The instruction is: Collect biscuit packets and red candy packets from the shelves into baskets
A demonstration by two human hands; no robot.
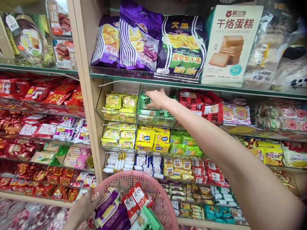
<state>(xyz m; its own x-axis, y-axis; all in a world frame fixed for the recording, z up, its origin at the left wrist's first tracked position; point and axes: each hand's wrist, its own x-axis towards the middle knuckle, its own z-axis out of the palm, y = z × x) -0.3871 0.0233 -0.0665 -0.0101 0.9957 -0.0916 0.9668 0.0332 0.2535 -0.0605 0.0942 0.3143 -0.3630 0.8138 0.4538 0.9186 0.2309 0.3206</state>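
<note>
My left hand (83, 206) is closed on the left rim of a pink perforated plastic basket (165, 204). In the basket lie purple snack packets (111, 210), red-and-white packets (137, 199) and a green packet (146, 220). My right hand (158, 98) reaches over the top clear bin of green snack packets (144, 102), its visible fingers apart and pointing left and down at them. No packet shows lifted in it, and contact is hard to make out. Yellow packets (121, 102) fill the compartment to the left; red packets (192, 100) fill the one to the right.
Above my right hand, a glass-edged shelf (141, 74) holds purple chip bags (140, 38) and a cake box (231, 44). Stepped clear bins of wrapped snacks run below. A wooden upright (83, 83) divides off the left shelves, which hold red packets (38, 91).
</note>
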